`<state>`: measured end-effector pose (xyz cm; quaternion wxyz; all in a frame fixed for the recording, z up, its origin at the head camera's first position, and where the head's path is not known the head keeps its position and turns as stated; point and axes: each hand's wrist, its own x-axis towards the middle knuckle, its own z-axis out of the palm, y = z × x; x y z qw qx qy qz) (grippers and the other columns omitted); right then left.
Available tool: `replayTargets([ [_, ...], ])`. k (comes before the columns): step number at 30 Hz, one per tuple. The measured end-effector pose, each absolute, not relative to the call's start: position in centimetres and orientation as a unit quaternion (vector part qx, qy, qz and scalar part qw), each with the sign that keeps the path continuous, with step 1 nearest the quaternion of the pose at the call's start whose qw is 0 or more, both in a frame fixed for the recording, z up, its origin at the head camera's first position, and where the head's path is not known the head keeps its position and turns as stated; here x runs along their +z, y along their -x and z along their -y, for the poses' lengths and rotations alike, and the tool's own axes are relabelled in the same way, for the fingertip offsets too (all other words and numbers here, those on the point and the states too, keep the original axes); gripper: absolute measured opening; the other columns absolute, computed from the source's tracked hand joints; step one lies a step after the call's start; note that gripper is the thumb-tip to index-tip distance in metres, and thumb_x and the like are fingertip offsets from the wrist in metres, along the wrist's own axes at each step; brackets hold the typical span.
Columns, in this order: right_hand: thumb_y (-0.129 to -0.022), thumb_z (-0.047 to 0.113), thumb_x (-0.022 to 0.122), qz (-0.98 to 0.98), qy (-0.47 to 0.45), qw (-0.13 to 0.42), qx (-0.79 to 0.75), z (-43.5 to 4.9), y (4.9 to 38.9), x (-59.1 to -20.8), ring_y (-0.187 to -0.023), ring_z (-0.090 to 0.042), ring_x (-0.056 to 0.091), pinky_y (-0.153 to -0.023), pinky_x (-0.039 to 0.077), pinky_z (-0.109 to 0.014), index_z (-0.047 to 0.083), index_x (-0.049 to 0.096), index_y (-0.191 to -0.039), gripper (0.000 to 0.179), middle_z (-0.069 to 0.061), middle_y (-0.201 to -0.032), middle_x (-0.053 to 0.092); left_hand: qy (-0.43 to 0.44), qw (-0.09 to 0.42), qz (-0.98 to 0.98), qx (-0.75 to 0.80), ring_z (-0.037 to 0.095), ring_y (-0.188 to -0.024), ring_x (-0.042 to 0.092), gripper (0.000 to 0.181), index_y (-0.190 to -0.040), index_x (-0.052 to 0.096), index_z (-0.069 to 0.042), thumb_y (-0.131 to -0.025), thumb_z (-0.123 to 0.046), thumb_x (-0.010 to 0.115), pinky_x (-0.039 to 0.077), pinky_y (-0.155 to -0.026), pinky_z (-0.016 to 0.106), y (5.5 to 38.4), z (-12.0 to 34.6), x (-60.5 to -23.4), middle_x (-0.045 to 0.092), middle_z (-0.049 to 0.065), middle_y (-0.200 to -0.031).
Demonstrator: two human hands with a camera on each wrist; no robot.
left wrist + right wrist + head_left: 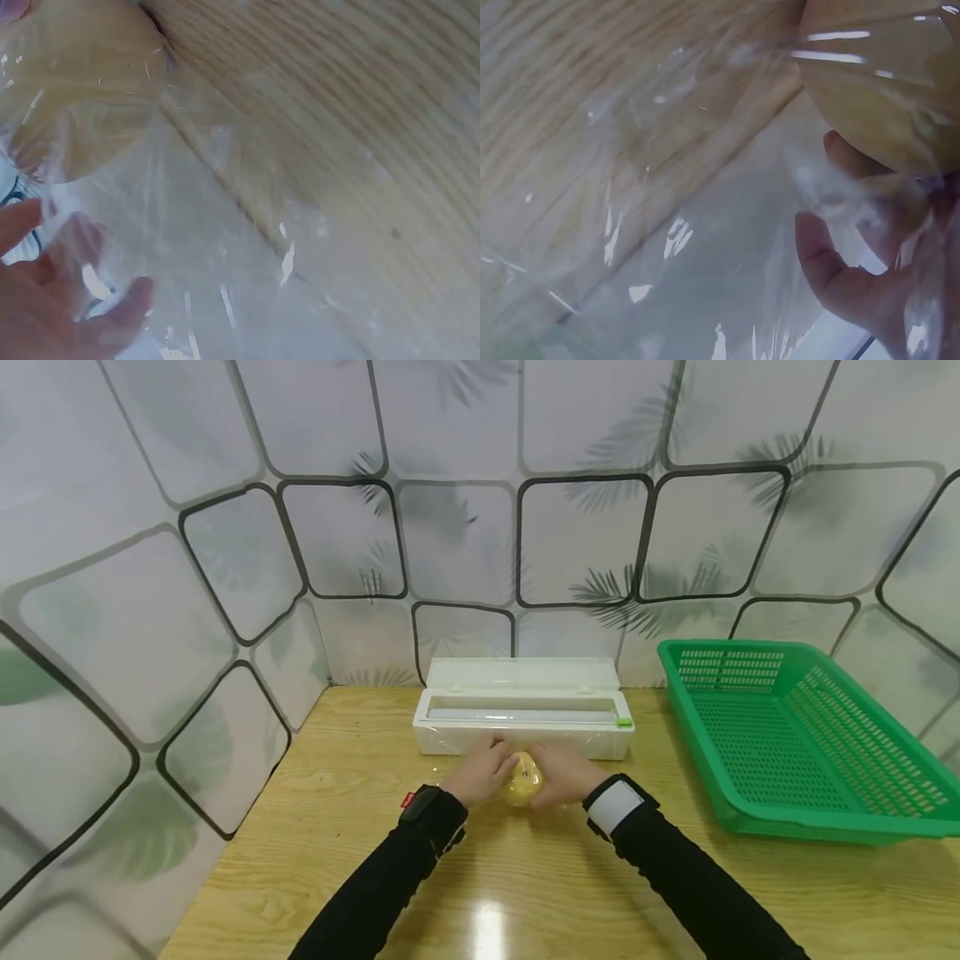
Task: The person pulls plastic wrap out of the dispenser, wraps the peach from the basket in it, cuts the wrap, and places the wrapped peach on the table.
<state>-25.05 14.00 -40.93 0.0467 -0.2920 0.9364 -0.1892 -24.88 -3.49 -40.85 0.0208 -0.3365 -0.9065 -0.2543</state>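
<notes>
A yellow, rounded fruit [522,779], its exact kind unclear, sits on the table in front of a white cling film dispenser [450,742]. Clear cling film [217,247] wraps over it and spreads loosely around it in both wrist views. On the fruit's left side, my left hand [482,772] holds the film with bent fingers, the thumb near the top of the fruit. Opposite it, my right hand [564,774] gathers film between thumb and curved fingers [829,266]. The underside of the fruit is hidden.
The dispenser's lid [522,673] stands raised against the wall, showing a white roll [517,716] inside and a green slider [624,722] at its right end. A green plastic basket [750,824] stands at the right. Patterned covering lines the wall behind the wooden table [315,835].
</notes>
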Motion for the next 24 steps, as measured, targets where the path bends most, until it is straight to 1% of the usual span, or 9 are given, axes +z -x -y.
replayTargets([
  [2,-0.055,0.021,0.076,-0.933,0.297,0.049,-0.197,-14.1,25.4,-41.0,-0.073,-0.013,0.049,-0.064,0.043,-0.03,0.001,0.051,-0.108,0.062,0.001,-0.085,0.054,0.341,0.041,0.912,-0.222,0.024,-0.103,0.046,0.039,-0.112,0.052,0.002,-0.084,-0.024,0.058,0.038,-0.089,0.033,24.7,3.4,-40.7,0.048,0.013,-0.112],
  [5,-0.055,0.019,0.076,-0.926,0.307,0.053,-0.215,-14.3,25.8,-41.2,-0.071,-0.012,0.049,-0.063,0.043,-0.028,0.004,0.053,-0.106,0.058,0.004,-0.082,0.054,0.348,0.052,0.917,-0.189,0.019,-0.098,0.048,0.057,-0.113,0.051,-0.002,-0.068,-0.031,0.072,0.04,-0.086,0.028,24.5,3.3,-40.9,0.05,0.006,-0.109],
  [8,-0.055,0.018,0.075,-0.914,0.318,0.058,-0.245,-14.5,26.3,-41.5,-0.069,-0.012,0.05,-0.061,0.043,-0.028,0.006,0.055,-0.102,0.053,0.005,-0.079,0.054,0.347,0.041,0.916,-0.198,0.017,-0.097,0.048,0.068,-0.114,0.05,-0.003,-0.061,-0.034,0.079,0.04,-0.085,0.028,24.6,3.1,-41.4,0.049,0.004,-0.108],
  [12,-0.057,0.023,0.075,-0.904,0.316,0.066,-0.28,-14.9,26.7,-42.2,-0.068,-0.01,0.049,-0.058,0.043,-0.026,0.006,0.053,-0.101,0.052,0.005,-0.079,0.053,0.328,0.015,0.914,-0.238,0.018,-0.1,0.047,0.071,-0.115,0.049,-0.004,-0.058,-0.032,0.082,0.039,-0.086,0.029,25.2,2.9,-42.0,0.049,0.005,-0.109],
  [16,-0.059,0.025,0.077,-0.888,0.313,0.059,-0.331,-15.1,26.7,-42.8,-0.072,-0.011,0.052,-0.061,0.046,-0.026,0.005,0.05,-0.106,0.058,0.001,-0.086,0.054,0.317,0.009,0.915,-0.25,0.02,-0.102,0.048,0.068,-0.114,0.051,-0.004,-0.059,-0.028,0.082,0.038,-0.087,0.029,25.7,2.9,-42.1,0.051,0.008,-0.11],
  [18,-0.061,0.027,0.077,-0.89,0.308,0.04,-0.333,-15.2,26.4,-42.9,-0.076,-0.013,0.052,-0.064,0.046,-0.028,0.004,0.049,-0.11,0.061,-0.002,-0.091,0.054,0.319,0.008,0.915,-0.247,0.02,-0.103,0.048,0.067,-0.113,0.052,-0.004,-0.059,-0.027,0.082,0.038,-0.088,0.029,25.9,2.9,-41.9,0.052,0.008,-0.111],
  [20,-0.064,0.034,0.076,-0.903,0.292,0.019,-0.314,-15.3,25.8,-42.7,-0.081,-0.015,0.052,-0.068,0.046,-0.029,0.003,0.048,-0.113,0.065,-0.003,-0.095,0.054,0.32,0.004,0.915,-0.244,0.02,-0.104,0.048,0.067,-0.113,0.052,-0.003,-0.059,-0.028,0.082,0.038,-0.089,0.029,26.0,2.9,-41.6,0.053,0.008,-0.111],
  [22,-0.064,0.041,0.075,-0.923,0.272,-0.006,-0.272,-15.5,25.0,-42.4,-0.087,-0.017,0.052,-0.073,0.045,-0.032,0.003,0.047,-0.116,0.069,-0.005,-0.099,0.054,0.32,-0.004,0.916,-0.244,0.02,-0.103,0.048,0.066,-0.114,0.053,-0.003,-0.06,-0.029,0.081,0.038,-0.089,0.028,25.9,2.9,-41.3,0.054,0.008,-0.111],
  [24,-0.064,0.046,0.074,-0.94,0.258,-0.033,-0.22,-15.4,24.4,-42.0,-0.091,-0.019,0.052,-0.075,0.045,-0.037,0.004,0.048,-0.118,0.073,-0.006,-0.102,0.055,0.313,-0.016,0.918,-0.244,0.019,-0.103,0.049,0.064,-0.115,0.052,-0.002,-0.063,-0.029,0.08,0.038,-0.088,0.028,25.9,3.1,-41.1,0.054,0.008,-0.111],
])
